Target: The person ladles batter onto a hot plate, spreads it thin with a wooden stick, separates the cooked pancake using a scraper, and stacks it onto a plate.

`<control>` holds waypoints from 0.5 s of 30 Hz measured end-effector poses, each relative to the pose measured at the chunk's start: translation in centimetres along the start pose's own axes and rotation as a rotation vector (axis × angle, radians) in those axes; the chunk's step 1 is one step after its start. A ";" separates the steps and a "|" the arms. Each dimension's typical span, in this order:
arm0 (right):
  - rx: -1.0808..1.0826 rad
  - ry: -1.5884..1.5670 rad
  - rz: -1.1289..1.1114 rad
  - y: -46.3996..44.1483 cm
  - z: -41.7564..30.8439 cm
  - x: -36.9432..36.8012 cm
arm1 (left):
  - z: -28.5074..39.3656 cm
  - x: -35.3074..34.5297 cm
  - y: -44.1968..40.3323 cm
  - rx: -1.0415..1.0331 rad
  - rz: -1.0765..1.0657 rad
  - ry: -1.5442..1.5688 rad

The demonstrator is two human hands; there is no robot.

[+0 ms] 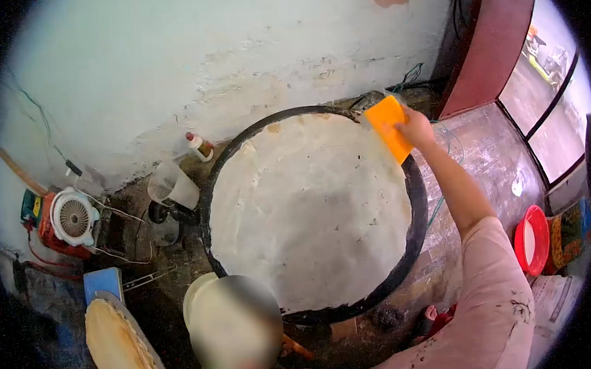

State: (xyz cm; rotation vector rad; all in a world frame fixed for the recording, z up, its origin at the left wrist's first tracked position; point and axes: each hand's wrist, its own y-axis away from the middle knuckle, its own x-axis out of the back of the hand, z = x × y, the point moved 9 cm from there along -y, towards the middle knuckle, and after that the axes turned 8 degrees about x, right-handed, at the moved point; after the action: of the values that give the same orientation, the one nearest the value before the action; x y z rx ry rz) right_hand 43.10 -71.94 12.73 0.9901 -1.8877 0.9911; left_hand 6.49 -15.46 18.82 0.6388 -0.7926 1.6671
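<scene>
My right hand (417, 128) grips a flat orange scraper (388, 126) at the upper right rim of a large round griddle (416, 199). Its long edge slants across the rim. A thin, whitish layer of batter (309, 203) covers most of the griddle, with small dark specks and slightly browned patches near the top edge. My left hand is not visible. At the griddle's lower left stands a pale round container (198, 301), partly blurred.
A stack of thin flatbreads (121, 344) lies at the lower left. A blower (73, 217), a translucent jug (173, 184) and a bottle (200, 147) stand left of the griddle. A red basin (532, 240) is at the right.
</scene>
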 end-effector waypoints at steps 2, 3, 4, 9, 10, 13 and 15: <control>-0.099 0.033 -0.037 -2.6 1.3 -1.3 | -0.2 -0.8 -1.3 0.114 -0.044 0.026; -0.061 -0.045 0.022 -2.8 -0.7 -0.4 | -0.1 -1.2 -2.0 0.097 -0.059 0.059; -0.056 -0.046 0.018 -3.6 -1.6 -1.6 | 0.2 -1.6 -2.5 0.084 -0.075 0.094; 0.103 0.037 -0.064 -7.7 -7.1 -3.3 | -0.9 -2.7 -4.1 0.259 -0.156 0.049; 0.007 0.021 -0.111 -8.4 -7.0 -3.5 | -1.1 -2.7 -4.4 0.260 -0.155 0.043; 0.157 0.082 -0.136 -9.5 -11.5 -7.1 | -0.8 -2.9 -5.3 0.219 -0.109 0.041; 0.302 0.038 -0.144 -10.0 -15.0 -9.1 | -0.8 -2.8 -5.7 0.230 -0.107 0.054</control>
State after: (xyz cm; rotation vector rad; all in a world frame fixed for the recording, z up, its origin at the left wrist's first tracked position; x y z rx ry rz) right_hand 59.51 -60.26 13.56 1.2531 -1.6396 1.2225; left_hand 12.65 -15.65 17.16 0.7792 -0.5226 1.6831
